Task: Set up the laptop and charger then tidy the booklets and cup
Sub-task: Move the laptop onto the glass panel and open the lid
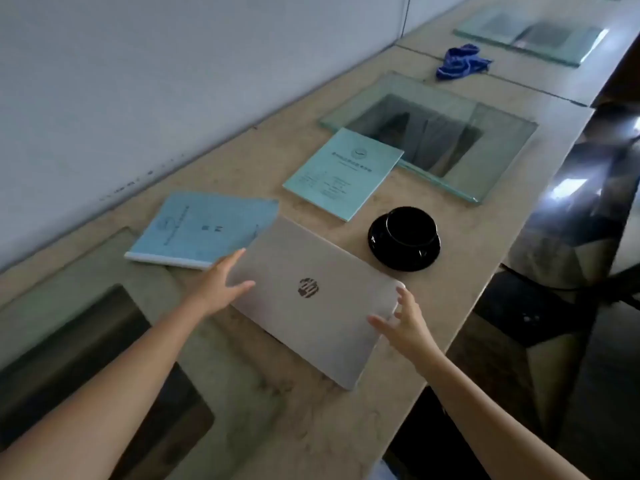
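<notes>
Your left hand (221, 285) and right hand (405, 327), fingers spread and gripping nothing, flank 2 opposite edges of the closed laptop (311, 306), likely to square it before opening.

2 arms show, both bare from wrist to frame edge. The left forearm (114, 368) fills the lower left and ends in the left hand (221, 285). The right forearm (485, 403) crosses the lower right to the right hand (407, 325). The fingers are slender, with short pale nails. A pale blue patch (385, 471) at bottom centre is too small to identify.
</notes>
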